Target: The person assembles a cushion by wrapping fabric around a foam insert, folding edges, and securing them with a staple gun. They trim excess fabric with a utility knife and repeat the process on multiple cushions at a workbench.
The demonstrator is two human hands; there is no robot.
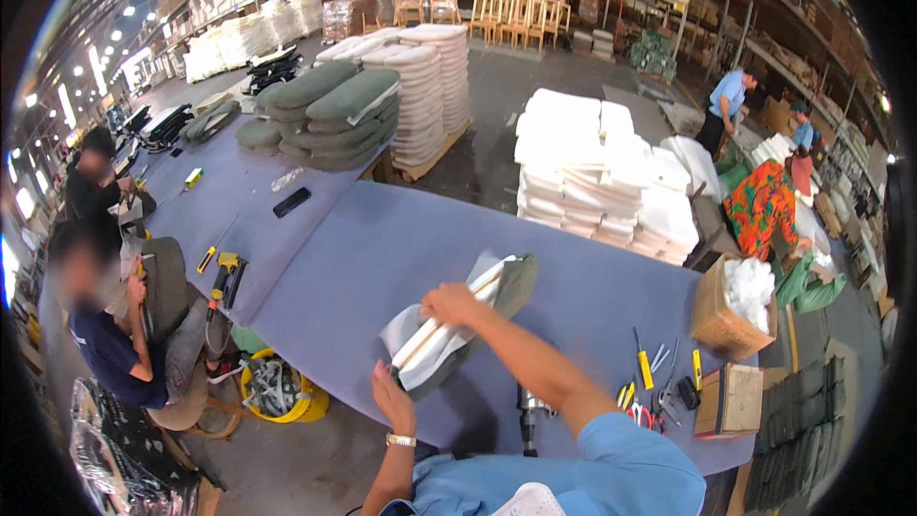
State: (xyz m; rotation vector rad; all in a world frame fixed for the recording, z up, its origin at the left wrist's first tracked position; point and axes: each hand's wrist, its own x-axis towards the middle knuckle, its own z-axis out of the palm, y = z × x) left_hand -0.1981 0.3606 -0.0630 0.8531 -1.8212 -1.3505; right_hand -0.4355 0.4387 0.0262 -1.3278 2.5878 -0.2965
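Note:
A partly covered cushion pad point(517, 289), with dark green fabric, white padding and a long pale wooden strip, stands tilted on its edge above the blue-covered table point(363, 248). My right hand point(451, 307) is closed at its upper side, fingers curled by the white material and strip. At the near left end, my left hand point(392, 398) grips the pad's corner, thumb side toward the strip. A power tool point(528, 416) lies on the table by my right forearm, which partly hides it. The pad's underside is hidden.
To the right lie yellow-handled screwdrivers point(644, 370), red-handled scissors point(640, 415) and cardboard boxes point(728, 401). A yellow nail gun point(226, 277) and a phone point(291, 202) rest leftward. Green cushions point(334, 105) and white pads point(573, 153) are stacked beyond. A seated co-worker point(115, 344) works at left.

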